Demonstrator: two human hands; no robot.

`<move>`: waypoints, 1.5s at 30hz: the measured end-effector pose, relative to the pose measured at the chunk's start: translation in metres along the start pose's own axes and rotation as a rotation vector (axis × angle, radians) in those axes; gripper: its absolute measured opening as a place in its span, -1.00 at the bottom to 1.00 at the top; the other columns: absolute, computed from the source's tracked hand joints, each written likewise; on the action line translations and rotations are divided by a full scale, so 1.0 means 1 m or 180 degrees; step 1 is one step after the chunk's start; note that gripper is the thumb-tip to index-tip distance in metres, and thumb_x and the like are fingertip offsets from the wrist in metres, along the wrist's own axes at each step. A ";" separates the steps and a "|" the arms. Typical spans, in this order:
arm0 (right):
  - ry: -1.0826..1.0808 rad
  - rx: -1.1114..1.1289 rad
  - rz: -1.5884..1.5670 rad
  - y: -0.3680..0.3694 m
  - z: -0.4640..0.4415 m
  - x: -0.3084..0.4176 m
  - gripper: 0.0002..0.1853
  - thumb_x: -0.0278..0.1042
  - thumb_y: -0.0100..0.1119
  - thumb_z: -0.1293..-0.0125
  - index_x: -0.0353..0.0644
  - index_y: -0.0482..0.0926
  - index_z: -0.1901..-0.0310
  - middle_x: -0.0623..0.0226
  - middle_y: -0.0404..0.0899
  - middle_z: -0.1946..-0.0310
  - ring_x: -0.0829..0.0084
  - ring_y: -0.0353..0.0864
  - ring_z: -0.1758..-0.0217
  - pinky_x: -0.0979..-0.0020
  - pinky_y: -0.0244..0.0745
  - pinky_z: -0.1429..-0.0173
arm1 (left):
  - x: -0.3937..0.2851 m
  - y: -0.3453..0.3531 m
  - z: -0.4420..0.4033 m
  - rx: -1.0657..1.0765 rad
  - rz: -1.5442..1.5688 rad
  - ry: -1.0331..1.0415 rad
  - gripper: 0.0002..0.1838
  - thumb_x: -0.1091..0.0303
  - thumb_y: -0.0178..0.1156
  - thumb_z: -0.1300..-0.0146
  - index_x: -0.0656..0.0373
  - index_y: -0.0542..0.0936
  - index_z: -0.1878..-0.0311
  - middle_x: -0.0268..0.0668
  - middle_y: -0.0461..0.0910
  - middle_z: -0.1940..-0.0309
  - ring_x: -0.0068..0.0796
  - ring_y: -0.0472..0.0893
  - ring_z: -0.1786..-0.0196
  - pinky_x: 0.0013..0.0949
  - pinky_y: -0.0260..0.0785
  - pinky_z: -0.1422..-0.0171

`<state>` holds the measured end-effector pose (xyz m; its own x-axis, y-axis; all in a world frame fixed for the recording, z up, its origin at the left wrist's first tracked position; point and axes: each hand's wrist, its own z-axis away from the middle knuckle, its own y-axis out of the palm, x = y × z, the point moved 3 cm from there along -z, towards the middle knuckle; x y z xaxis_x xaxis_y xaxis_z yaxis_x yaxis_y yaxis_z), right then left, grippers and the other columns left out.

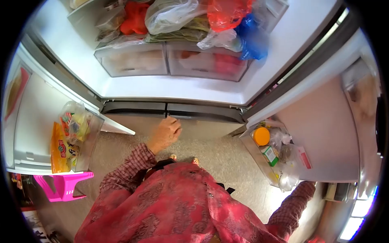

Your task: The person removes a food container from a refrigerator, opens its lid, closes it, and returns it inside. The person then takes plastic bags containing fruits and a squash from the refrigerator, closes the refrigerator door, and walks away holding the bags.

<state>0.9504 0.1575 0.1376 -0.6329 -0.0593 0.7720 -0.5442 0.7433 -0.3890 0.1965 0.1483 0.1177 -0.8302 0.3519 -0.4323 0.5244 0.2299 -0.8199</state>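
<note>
My left hand (pixel 165 133) hovers over the floor in front of the open refrigerator, just below its bottom edge. Its fingers are curled in loosely, and I see nothing in them. Far to the right, my right hand (pixel 308 186) is at the outer edge of the right refrigerator door (pixel 324 137). The door edge hides its fingers, so their grip does not show. On the other side, the left refrigerator door (pixel 36 121) also stands open.
Bagged food and two clear drawers (pixel 133 65) fill the refrigerator's lower part. The left door bin (pixel 91 141) holds a yellow packet (pixel 60 150); the right one has an orange-lidded jar (pixel 261 136) and bags. A pink plastic stool (pixel 67 187) stands beneath the left door.
</note>
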 end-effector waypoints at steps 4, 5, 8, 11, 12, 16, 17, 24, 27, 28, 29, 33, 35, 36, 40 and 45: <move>0.0075 -0.0057 -0.0021 -0.002 0.003 0.009 -0.81 -0.58 0.11 -0.24 -0.37 0.49 0.11 0.31 0.48 0.26 0.55 0.42 0.21 0.55 0.39 0.10 | -0.009 0.010 -0.021 0.0205 0.0270 0.0138 -0.83 0.40 0.22 -0.09 0.29 0.56 0.27 -0.12 0.48 0.37 -0.16 0.49 0.23 -0.15 0.35 0.13; 0.0088 -0.0120 -0.0032 -0.006 0.007 0.012 -0.82 -0.58 0.11 -0.24 -0.37 0.49 0.12 0.31 0.48 0.27 0.56 0.41 0.21 0.55 0.39 0.10 | -0.012 0.011 -0.036 0.0209 0.0280 0.0199 -0.83 0.40 0.22 -0.09 0.29 0.56 0.27 -0.12 0.48 0.37 -0.16 0.49 0.23 -0.15 0.35 0.13; 0.0165 -0.0182 -0.0019 -0.013 0.014 0.022 -0.82 -0.59 0.10 -0.23 -0.37 0.49 0.12 0.32 0.47 0.28 0.56 0.41 0.22 0.56 0.38 0.12 | -0.043 -0.007 -0.107 -0.0447 0.0587 0.0694 -0.66 0.42 0.24 -0.05 0.33 0.48 0.09 -0.06 0.47 0.27 -0.08 0.48 0.19 -0.14 0.35 0.12; 0.0222 -0.0211 -0.0043 -0.015 0.022 0.032 -0.83 -0.59 0.10 -0.23 -0.37 0.49 0.13 0.33 0.46 0.29 0.57 0.40 0.24 0.56 0.37 0.13 | -0.079 -0.031 -0.204 -0.0696 0.0667 0.1161 -0.44 0.44 0.29 0.00 0.33 0.36 -0.11 -0.01 0.41 0.08 -0.03 0.48 0.12 -0.14 0.37 0.09; 0.0258 -0.0232 -0.0046 -0.016 0.026 0.034 -0.83 -0.59 0.10 -0.23 -0.37 0.49 0.13 0.33 0.46 0.30 0.57 0.40 0.24 0.56 0.37 0.14 | -0.090 -0.032 -0.237 -0.0779 0.0486 0.1272 -0.37 0.46 0.31 0.05 0.31 0.33 -0.14 0.00 0.40 0.06 -0.03 0.49 0.13 -0.14 0.40 0.10; 0.0311 -0.0257 -0.0050 -0.024 0.036 0.044 -0.84 -0.60 0.09 -0.23 -0.36 0.49 0.14 0.34 0.45 0.31 0.58 0.39 0.26 0.57 0.36 0.15 | -0.114 -0.020 -0.339 -0.1062 -0.0469 0.1311 -0.30 0.45 0.29 0.08 0.24 0.27 -0.20 0.05 0.36 -0.01 -0.05 0.54 0.17 -0.18 0.46 0.18; 0.0322 -0.0267 -0.0057 -0.026 0.037 0.045 -0.84 -0.60 0.09 -0.23 -0.36 0.49 0.15 0.35 0.45 0.32 0.59 0.38 0.26 0.57 0.36 0.16 | -0.112 -0.007 -0.363 -0.1108 -0.0909 0.1092 -0.41 0.43 0.23 0.02 0.24 0.33 -0.15 0.03 0.41 0.04 -0.07 0.55 0.20 -0.20 0.47 0.21; 0.0401 -0.0276 -0.0041 -0.038 0.051 0.045 -0.86 -0.61 0.08 -0.23 -0.35 0.49 0.16 0.37 0.44 0.35 0.60 0.37 0.29 0.58 0.34 0.19 | -0.118 0.001 -0.376 -0.1175 -0.0150 0.1994 -0.89 0.47 0.10 0.02 0.17 0.53 0.36 -0.22 0.48 0.47 -0.20 0.51 0.34 -0.23 0.38 0.31; 0.0419 -0.0297 -0.0043 -0.036 0.056 0.044 -0.87 -0.61 0.08 -0.23 -0.35 0.49 0.17 0.37 0.43 0.36 0.61 0.36 0.31 0.58 0.33 0.21 | -0.125 -0.031 -0.324 -0.1482 0.0287 0.2002 -0.86 0.53 0.12 0.12 0.15 0.49 0.40 -0.23 0.42 0.48 -0.20 0.47 0.36 -0.20 0.32 0.33; 0.0426 -0.0305 -0.0042 -0.036 0.058 0.044 -0.87 -0.61 0.08 -0.23 -0.35 0.49 0.17 0.38 0.43 0.37 0.61 0.36 0.31 0.58 0.33 0.21 | -0.124 -0.035 -0.307 -0.1460 0.0297 0.2032 -0.86 0.53 0.12 0.12 0.15 0.49 0.40 -0.23 0.42 0.48 -0.20 0.47 0.36 -0.20 0.32 0.33; 0.0425 -0.0303 -0.0037 -0.035 0.059 0.045 -0.87 -0.61 0.08 -0.23 -0.35 0.49 0.17 0.38 0.43 0.37 0.62 0.35 0.31 0.58 0.33 0.22 | -0.122 -0.036 -0.292 -0.1327 0.0323 0.2108 -0.83 0.56 0.12 0.15 0.16 0.49 0.39 -0.24 0.41 0.48 -0.18 0.46 0.35 -0.20 0.32 0.33; 0.0422 -0.0294 -0.0068 -0.034 0.062 0.044 -0.88 -0.62 0.07 -0.23 -0.34 0.49 0.18 0.39 0.42 0.39 0.63 0.34 0.33 0.59 0.32 0.23 | -0.105 -0.041 -0.284 -0.1294 0.0374 0.2031 -0.78 0.61 0.14 0.18 0.16 0.48 0.37 -0.25 0.40 0.47 -0.18 0.44 0.33 -0.21 0.35 0.31; 0.0420 -0.0295 -0.0091 -0.034 0.063 0.042 -0.88 -0.62 0.07 -0.23 -0.34 0.50 0.19 0.39 0.42 0.40 0.63 0.34 0.34 0.59 0.31 0.24 | -0.103 -0.045 -0.288 -0.1290 0.0336 0.1998 -0.78 0.62 0.13 0.18 0.16 0.48 0.37 -0.24 0.40 0.47 -0.18 0.44 0.33 -0.22 0.36 0.31; 0.0412 -0.0283 -0.0095 -0.033 0.064 0.042 -0.88 -0.62 0.07 -0.23 -0.34 0.50 0.19 0.40 0.42 0.40 0.63 0.34 0.34 0.59 0.31 0.25 | -0.105 -0.048 -0.290 -0.1295 0.0308 0.1968 -0.78 0.62 0.13 0.18 0.16 0.48 0.37 -0.24 0.40 0.46 -0.19 0.45 0.33 -0.23 0.37 0.30; 0.0369 -0.0215 -0.0145 -0.028 0.073 0.036 -0.89 -0.63 0.06 -0.23 -0.33 0.50 0.20 0.41 0.41 0.42 0.64 0.33 0.36 0.60 0.30 0.27 | -0.120 -0.048 -0.289 -0.1330 0.0251 0.2158 -0.79 0.59 0.16 0.18 0.15 0.49 0.38 -0.26 0.41 0.43 -0.20 0.45 0.33 -0.23 0.36 0.30; 0.0296 0.0039 -0.0388 -0.030 0.139 0.008 -0.89 -0.64 0.05 -0.23 -0.33 0.50 0.21 0.42 0.40 0.44 0.66 0.31 0.38 0.61 0.29 0.29 | -0.140 -0.045 -0.280 -0.1349 0.0080 0.2379 -0.83 0.53 0.17 0.16 0.14 0.50 0.40 -0.27 0.38 0.44 -0.25 0.44 0.34 -0.26 0.34 0.31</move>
<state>0.8851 0.0420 0.0857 -0.5083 -0.0861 0.8569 -0.6208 0.7263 -0.2952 0.3426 0.3423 0.3199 -0.5528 0.8326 0.0344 0.6909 0.4810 -0.5397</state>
